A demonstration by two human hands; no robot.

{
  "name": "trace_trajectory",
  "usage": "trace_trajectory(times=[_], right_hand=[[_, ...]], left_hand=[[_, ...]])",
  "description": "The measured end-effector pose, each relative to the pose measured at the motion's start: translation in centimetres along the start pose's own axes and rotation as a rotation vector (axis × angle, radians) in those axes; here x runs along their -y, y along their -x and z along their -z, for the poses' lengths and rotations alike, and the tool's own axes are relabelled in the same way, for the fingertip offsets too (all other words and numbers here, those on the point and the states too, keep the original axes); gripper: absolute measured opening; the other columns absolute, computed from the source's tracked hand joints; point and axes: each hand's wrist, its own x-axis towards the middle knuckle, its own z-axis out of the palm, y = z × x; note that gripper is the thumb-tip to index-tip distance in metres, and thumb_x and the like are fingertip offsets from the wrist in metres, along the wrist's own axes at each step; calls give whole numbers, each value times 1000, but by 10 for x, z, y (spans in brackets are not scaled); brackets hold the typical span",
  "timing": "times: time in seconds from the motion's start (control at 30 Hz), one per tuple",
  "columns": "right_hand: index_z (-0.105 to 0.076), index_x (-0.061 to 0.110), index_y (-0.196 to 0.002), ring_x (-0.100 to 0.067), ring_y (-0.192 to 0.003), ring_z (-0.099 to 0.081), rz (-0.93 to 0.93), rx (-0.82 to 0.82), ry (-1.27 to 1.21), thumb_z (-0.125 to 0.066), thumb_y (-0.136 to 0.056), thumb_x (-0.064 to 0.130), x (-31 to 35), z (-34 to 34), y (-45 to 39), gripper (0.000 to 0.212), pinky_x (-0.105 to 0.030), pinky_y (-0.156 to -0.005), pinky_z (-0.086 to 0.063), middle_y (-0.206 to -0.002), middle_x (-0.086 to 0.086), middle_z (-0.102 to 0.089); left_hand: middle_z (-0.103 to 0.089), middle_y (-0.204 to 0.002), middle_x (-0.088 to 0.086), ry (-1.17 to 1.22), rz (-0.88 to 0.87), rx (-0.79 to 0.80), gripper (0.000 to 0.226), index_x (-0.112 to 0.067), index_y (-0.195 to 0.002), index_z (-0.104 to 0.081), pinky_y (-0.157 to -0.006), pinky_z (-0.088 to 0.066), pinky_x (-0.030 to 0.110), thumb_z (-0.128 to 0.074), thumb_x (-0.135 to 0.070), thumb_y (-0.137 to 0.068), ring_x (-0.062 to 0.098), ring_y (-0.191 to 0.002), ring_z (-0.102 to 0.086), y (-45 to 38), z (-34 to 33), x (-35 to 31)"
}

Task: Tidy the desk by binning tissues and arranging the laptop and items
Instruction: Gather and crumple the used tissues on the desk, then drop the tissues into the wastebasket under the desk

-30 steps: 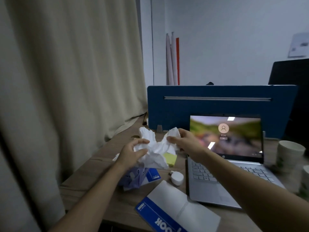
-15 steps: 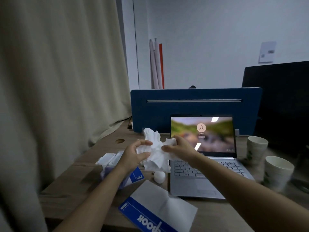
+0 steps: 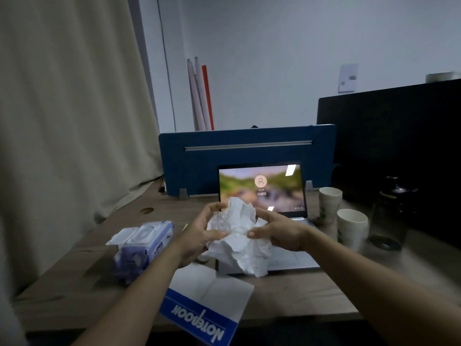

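A bundle of crumpled white tissues (image 3: 239,236) is held above the desk, in front of the open laptop (image 3: 262,188) whose screen is lit. My left hand (image 3: 202,233) grips the bundle's left side and my right hand (image 3: 277,231) grips its right side. The tissues hide most of the laptop's keyboard. A white and blue notebook (image 3: 212,303) lies at the desk's near edge, below my hands. A purple wet-wipe pack (image 3: 142,243) with its lid flipped open sits to the left.
Two paper cups (image 3: 329,203) (image 3: 351,228) and a dark glass jar (image 3: 391,216) stand right of the laptop. A blue divider panel (image 3: 247,156) closes the wooden desk's (image 3: 299,295) back. A beige curtain (image 3: 69,121) hangs on the left.
Both hands have lifted the tissues off the desk and drawn them right and nearer, in front of the laptop, squeezing them closer together. The view has swung right.
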Motion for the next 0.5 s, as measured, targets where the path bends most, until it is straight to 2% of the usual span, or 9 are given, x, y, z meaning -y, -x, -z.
trace_trajectory(times=[0.07,0.13,0.23,0.37,0.43,0.5], right_hand=[[-56,6,-130,-37,-113,-63,-13,-38,74,-66,-87,0,-4,5,22,45,-43,-93,-53,-123,-20,-64],[-62,3,-121,-35,-109,-65,-22,-109,113,-68,-86,2,-9,8,34,36,-41,-91,-55,-119,-19,-67],[-66,4,-114,-31,-103,-68,-35,-201,132,-70,-85,4,-17,14,61,30,-36,-83,-56,-116,-19,-69],[-69,9,-108,-29,-95,-70,-62,-339,150,-71,-83,7,-39,28,117,25,-35,-78,-57,-106,-14,-72],[-69,6,-106,-27,-92,-69,-50,-408,151,-71,-83,5,-51,36,149,24,-36,-78,-57,-103,-14,-72],[-72,10,-100,-23,-85,-70,-49,-480,143,-73,-81,6,-61,45,184,19,-33,-72,-56,-95,-10,-73]], left_hand=[[-61,-125,-2,-39,4,25,62,-34,-128,-53,-80,-58,40,-70,4,-83,23,-108,-67,0,-21,4],[-65,-118,-4,-47,8,17,65,-37,-129,-51,-76,-58,35,-72,3,-82,20,-103,-69,-1,-32,8],[-60,-125,2,-88,0,26,64,-37,-127,-52,-79,-58,36,-75,0,-80,17,-105,-68,0,-58,16],[-58,-127,-3,-142,-5,97,62,-30,-129,-52,-76,-57,28,-76,-3,-79,6,-102,-67,1,-111,35],[-59,-126,-2,-127,-3,124,61,-28,-129,-53,-78,-58,31,-76,-1,-79,10,-103,-68,-1,-141,46],[-62,-125,3,-100,15,168,60,-26,-128,-54,-82,-59,40,-75,2,-79,18,-104,-69,-3,-175,56]])
